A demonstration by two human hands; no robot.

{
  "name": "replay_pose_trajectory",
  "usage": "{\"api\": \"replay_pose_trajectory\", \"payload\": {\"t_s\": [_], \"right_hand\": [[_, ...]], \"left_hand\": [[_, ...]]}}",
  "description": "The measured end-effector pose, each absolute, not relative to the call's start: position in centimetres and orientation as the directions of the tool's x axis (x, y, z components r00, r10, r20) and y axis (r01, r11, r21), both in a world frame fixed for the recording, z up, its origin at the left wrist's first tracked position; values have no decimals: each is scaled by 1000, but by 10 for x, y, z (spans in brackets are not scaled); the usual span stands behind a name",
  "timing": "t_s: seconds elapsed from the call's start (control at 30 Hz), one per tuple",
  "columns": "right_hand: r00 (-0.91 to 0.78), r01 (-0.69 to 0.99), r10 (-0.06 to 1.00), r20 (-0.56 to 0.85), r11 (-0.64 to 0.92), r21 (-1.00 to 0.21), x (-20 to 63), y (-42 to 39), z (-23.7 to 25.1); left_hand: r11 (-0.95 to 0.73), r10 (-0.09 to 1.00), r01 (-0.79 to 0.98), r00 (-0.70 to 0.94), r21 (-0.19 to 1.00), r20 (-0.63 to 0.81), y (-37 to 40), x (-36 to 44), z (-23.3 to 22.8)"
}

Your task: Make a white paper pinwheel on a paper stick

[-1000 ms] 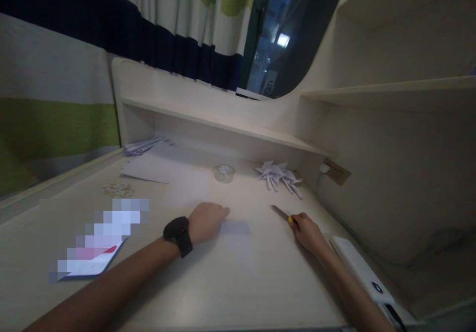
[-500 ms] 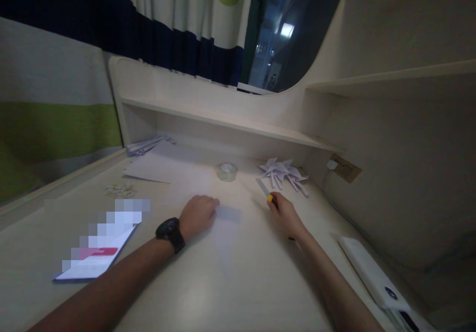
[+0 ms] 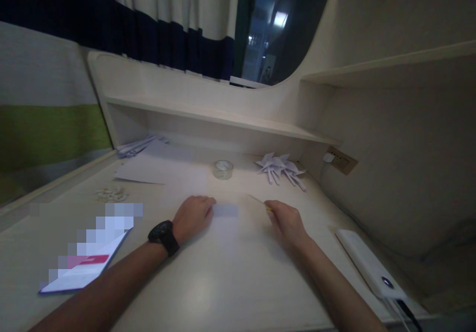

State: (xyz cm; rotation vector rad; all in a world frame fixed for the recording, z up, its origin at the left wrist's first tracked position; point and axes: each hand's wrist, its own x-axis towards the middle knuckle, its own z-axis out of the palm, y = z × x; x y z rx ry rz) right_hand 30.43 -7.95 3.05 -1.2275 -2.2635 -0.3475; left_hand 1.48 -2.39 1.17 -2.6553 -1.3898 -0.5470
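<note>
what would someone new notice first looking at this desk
Two bare hands meet mid-desk: the left hand, above a black watch, presses on a small paper sheet, while the right hand holds a yellow-handled knife beside it. Behind lie folded paper shapes and a tape roll.

Desk (image 3: 230,292) front edge and middle: bare between the two forearms, open lane toward the back. Left front: booklet (image 3: 84,267) lying flat, small scraps (image 3: 109,193) behind it. Back left corner: loose sheets (image 3: 156,166) and a paper stack (image 3: 136,145) under the shelf (image 3: 208,119), which caps headroom along the whole back edge. Back middle: tape roll (image 3: 223,169), gaps either side. Back right corner: folded paper shapes (image 3: 280,168), wall socket (image 3: 340,159) just beyond. Right edge: power bank (image 3: 370,267) with cable at the front right corner, side wall close behind it.
</note>
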Motion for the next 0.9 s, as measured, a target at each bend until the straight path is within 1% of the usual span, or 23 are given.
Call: {"api": "replay_pose_trajectory", "payload": {"t_s": [0.07,0.13,0.23,0.4,0.5,0.73,0.9], "right_hand": [[-556,792,677,483,607,60,298,-81,31],[-623,768,691,366,629,120,290,-81,30],[-642,762,717,271,635,125,282,-81,28],[-598,796,759,255,598,87,283,-77,18],[-599,792,760,252,608,48,286,-74,11],[-571,794,773,276,606,-54,286,-70,5],[-574,783,781,247,611,-113,282,-70,4]], "left_hand": [[-582,779,807,517,101,355,-25,15,12],[-588,781,800,521,123,344,-26,15,12],[-591,787,793,525,148,325,-28,16,13],[-595,788,785,528,173,316,-30,16,14],[-608,779,773,538,178,322,-30,15,13],[-701,702,682,609,207,370,-28,12,11],[-766,633,597,636,238,441,-23,10,5]]}}
